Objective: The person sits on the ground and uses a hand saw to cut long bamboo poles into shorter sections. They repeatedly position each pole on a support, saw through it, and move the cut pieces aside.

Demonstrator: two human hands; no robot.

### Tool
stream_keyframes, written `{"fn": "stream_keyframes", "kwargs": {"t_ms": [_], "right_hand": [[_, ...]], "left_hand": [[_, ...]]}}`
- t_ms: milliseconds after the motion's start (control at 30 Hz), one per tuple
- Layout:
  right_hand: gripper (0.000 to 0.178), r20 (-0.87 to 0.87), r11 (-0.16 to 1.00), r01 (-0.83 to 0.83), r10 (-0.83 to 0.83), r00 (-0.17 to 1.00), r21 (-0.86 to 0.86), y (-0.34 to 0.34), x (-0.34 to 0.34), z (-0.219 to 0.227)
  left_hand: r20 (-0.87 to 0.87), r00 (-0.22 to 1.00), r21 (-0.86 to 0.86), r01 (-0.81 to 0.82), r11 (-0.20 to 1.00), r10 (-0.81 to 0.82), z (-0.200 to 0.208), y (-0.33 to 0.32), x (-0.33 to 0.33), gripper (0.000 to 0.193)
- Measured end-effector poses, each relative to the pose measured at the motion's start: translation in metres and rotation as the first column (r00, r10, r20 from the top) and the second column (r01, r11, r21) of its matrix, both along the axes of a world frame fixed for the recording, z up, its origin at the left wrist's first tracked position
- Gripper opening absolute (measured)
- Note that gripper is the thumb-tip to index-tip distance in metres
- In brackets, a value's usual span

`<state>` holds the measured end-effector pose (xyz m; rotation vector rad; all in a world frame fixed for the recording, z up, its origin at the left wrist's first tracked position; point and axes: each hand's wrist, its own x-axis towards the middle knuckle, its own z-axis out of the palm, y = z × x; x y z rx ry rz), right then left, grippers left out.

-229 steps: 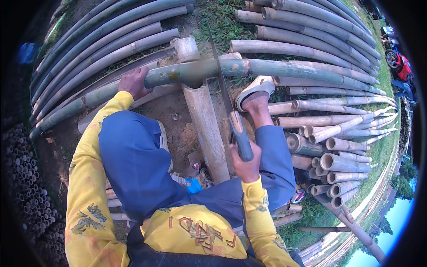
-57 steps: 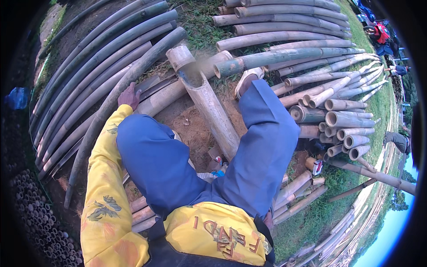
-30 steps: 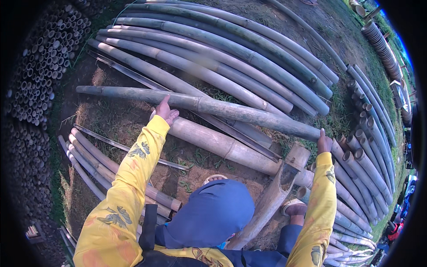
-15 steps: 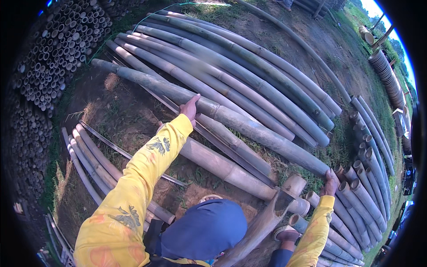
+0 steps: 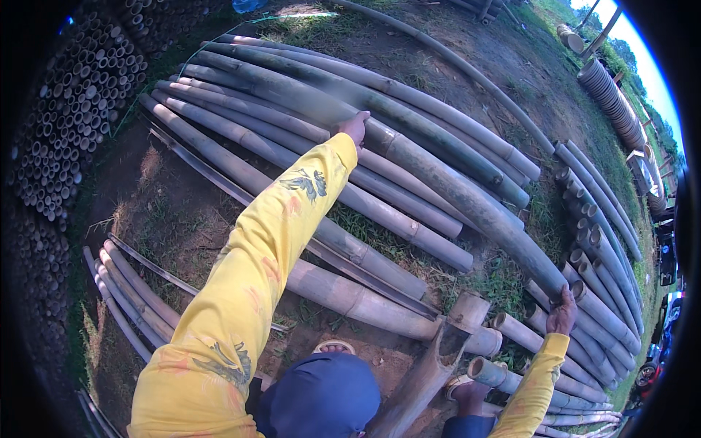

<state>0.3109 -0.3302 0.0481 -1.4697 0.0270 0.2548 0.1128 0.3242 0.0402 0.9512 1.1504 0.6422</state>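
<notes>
On the grassy earth, up from the worker's knees: one long grey-green bamboo pole (image 5: 467, 191), held slantwise over a row of bamboo poles (image 5: 427, 239). Left hand (image 5: 353, 130) closed over the pole partway along, arm stretched well out. Right hand (image 5: 562, 312) curled about its near right end, thumb near the tip, some fingers hidden beneath. Neither is spread; both have hold of the same pole. Whether it touches the poles below, I cannot tell; its far end blends in among them.

Nearer the worker, a notched bamboo post (image 5: 420, 387) stands beside a thick bamboo pole (image 5: 350, 296) lying on the ground; nothing is being worked there. Toward the ground's right edge, more bamboo lengths (image 5: 606, 317), open ends showing.

Progress, my judgement: the row is laid out, and this pole is over it, roughly in line. Left to do: settling it and letting go, neither hand having released.
</notes>
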Motion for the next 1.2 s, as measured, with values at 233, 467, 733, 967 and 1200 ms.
{"fn": "stream_keyframes", "kwargs": {"t_ms": [233,467,733,967,1200], "right_hand": [[0.042,0.029,0.800,0.195,-0.218,0.976,-0.567,0.116,0.091,-0.054],[0.027,-0.118,0.930,-0.084,0.044,0.992,-0.358,0.221,0.078,-0.024],[0.043,0.086,0.950,-0.291,0.301,0.950,-0.118,0.139,0.034,0.032],[0.030,0.384,0.826,-0.056,0.320,0.866,-0.561,-0.034,-0.184,0.172],[0.029,0.330,0.678,0.395,-0.232,0.915,-0.619,-0.181,-0.412,0.155]], "left_hand": [[-0.411,0.895,0.416,0.354,0.838,-0.175,-0.038,0.036,-0.042,0.112],[-0.776,0.473,0.450,0.879,0.158,-0.418,-0.056,-0.051,-0.127,0.064],[-0.752,0.197,0.534,0.740,-0.408,-0.629,-0.052,-0.207,-0.112,0.055],[-0.780,0.057,0.549,0.540,-0.638,-0.623,0.032,-0.347,-0.039,0.037],[-0.805,-0.064,0.490,0.489,-0.722,-0.590,0.034,-0.568,0.014,0.038]]}}
